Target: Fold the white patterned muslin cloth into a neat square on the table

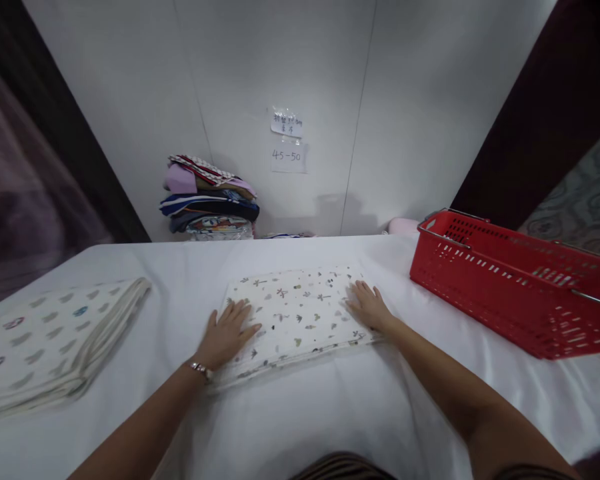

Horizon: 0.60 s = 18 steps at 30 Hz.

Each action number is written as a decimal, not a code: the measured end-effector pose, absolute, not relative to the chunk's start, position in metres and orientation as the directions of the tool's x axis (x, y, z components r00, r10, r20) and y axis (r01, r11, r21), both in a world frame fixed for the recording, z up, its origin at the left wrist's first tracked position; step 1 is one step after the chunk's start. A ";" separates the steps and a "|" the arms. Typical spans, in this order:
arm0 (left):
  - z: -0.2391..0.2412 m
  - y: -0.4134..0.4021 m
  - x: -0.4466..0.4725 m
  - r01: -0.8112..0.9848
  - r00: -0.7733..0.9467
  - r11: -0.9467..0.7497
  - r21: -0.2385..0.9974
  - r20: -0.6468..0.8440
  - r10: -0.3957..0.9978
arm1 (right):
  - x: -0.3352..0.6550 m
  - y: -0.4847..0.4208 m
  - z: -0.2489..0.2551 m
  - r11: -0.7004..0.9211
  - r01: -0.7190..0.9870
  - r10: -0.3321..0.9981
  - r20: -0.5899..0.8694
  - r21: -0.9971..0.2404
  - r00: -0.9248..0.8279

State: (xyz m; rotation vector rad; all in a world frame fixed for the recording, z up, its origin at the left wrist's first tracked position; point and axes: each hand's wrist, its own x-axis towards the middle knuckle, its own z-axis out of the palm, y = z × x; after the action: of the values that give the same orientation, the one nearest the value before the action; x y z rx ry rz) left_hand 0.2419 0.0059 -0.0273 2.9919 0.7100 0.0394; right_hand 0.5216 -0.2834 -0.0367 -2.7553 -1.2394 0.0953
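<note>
A folded white cloth (300,313) printed with small plants and leaf shapes lies in front of me. My left hand (227,335) rests flat on its left side with the fingers spread; a bracelet (200,370) circles that wrist. At the opposite side, my right hand (369,307) presses lightly on the cloth, palm down and fingers extended. Neither hand grips anything. Several layers show along the cloth's near edge.
Left of me lies a thicker folded blanket (55,333) with grey heart-like shapes. A red plastic basket (500,283) with metal handles stands at right. Behind the white-covered table (300,413), folded clothes (210,200) are stacked against the wall, below paper labels (289,157), one reading 45-50.
</note>
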 end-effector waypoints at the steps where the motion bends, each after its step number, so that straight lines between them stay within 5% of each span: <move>1: -0.028 0.002 0.237 0.441 0.896 -0.895 0.064 0.020 0.443 | 0.518 -0.289 -0.039 -0.654 0.745 0.751 0.007 -0.128 0.661; 12: -0.031 -0.010 0.217 0.422 0.891 -0.894 0.149 0.111 0.440 | 0.506 -0.308 -0.039 -0.641 0.721 0.735 0.060 -0.264 0.676; 18: -0.027 -0.048 0.198 0.147 0.941 -0.975 0.169 0.278 0.190 | 0.465 -0.313 -0.033 -0.325 0.832 0.832 0.282 -0.450 0.478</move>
State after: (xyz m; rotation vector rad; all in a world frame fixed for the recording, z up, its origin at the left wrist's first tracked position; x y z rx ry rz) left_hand 0.1975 -0.0484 -0.0266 2.9511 0.2581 0.4444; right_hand 0.4647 -0.3131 -0.0325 -2.1868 -1.3723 0.0000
